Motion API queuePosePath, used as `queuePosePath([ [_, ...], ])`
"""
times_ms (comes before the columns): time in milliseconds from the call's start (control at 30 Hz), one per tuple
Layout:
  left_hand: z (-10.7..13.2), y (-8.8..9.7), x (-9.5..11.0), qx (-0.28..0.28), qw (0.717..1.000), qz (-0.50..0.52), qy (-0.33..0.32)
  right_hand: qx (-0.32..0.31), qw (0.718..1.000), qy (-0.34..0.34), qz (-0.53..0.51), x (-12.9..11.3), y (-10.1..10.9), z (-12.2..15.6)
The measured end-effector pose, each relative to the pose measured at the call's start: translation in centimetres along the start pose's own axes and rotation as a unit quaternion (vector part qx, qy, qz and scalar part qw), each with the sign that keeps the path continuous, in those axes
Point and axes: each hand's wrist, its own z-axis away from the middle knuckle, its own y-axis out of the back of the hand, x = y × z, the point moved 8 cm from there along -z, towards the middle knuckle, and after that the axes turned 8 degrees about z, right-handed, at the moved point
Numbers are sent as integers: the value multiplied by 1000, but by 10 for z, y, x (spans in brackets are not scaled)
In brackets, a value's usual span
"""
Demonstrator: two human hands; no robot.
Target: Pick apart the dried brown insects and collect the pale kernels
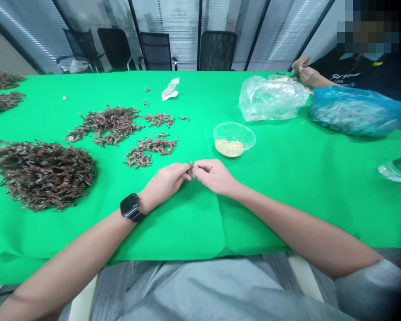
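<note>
My left hand (169,179), with a dark watch (130,207) on its wrist, pinches a small brown, knobbly piece (191,168) between thumb and fingertips. From the other side my right hand (215,177) meets it with closed fingertips at the same piece. Fingers cover most of it, so its exact kind is unclear. Just beyond my right hand stands a clear plastic bowl (234,129) holding small pale yellow grains (230,147). Loose clusters of similar brown pieces (150,150) lie on the green cloth, beyond my left hand.
A tall heap of brown pieces (43,174) sits at left, with a flatter pile (110,122) behind it. Crumpled white paper (170,89), a clear plastic bag (272,100) and a full blue bag (354,111) lie farther back. Another person's hands (305,73) work at far right.
</note>
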Motion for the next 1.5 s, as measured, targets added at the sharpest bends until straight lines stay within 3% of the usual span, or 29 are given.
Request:
queuePosePath([
  [200, 2, 0, 3, -23, 994, -104, -28, -62, 963, -159, -208, 19, -16, 4],
  [433, 2, 0, 17, -16, 983, -157, -97, -191, 891, -229, -341, 15, -28, 8],
  [500, 1, 1, 17, -6, 983, -158, -93, -203, 887, -229, -345, 15, -29, 8],
  [533, 1, 1, 16, -4, 985, -152, -83, -191, 898, -224, -328, 17, -28, 7],
  [600, 0, -1, 11, -10, 990, -128, -55, -128, 946, -185, -234, 21, -19, 2],
  [667, 0, -5, 5, -21, 995, -94, -24, -45, 992, -91, -71, 16, -3, -3],
  [700, 1, -6, 3, -26, 997, -77, -10, -13, 999, -31, 17, 9, 3, -3],
  [767, 1, -7, -1, -31, 998, -52, 11, 15, 984, 75, 161, -4, 6, 0],
  [833, 1, -7, -3, -33, 999, -36, 22, 9, 959, 135, 248, -11, 4, 3],
  [1000, 0, -7, -2, -43, 999, 1, 31, 7, 912, 194, 360, -17, 0, 6],
  [1133, 0, -7, 1, -47, 998, 20, 27, 3, 890, 215, 402, -19, -2, 6],
  [1333, 1, -8, 1, -45, 999, 26, 15, -11, 890, 219, 399, -21, -2, 8],
  [1500, 2, -9, 2, -40, 999, 28, 3, -12, 915, 199, 351, -20, -2, 7],
])
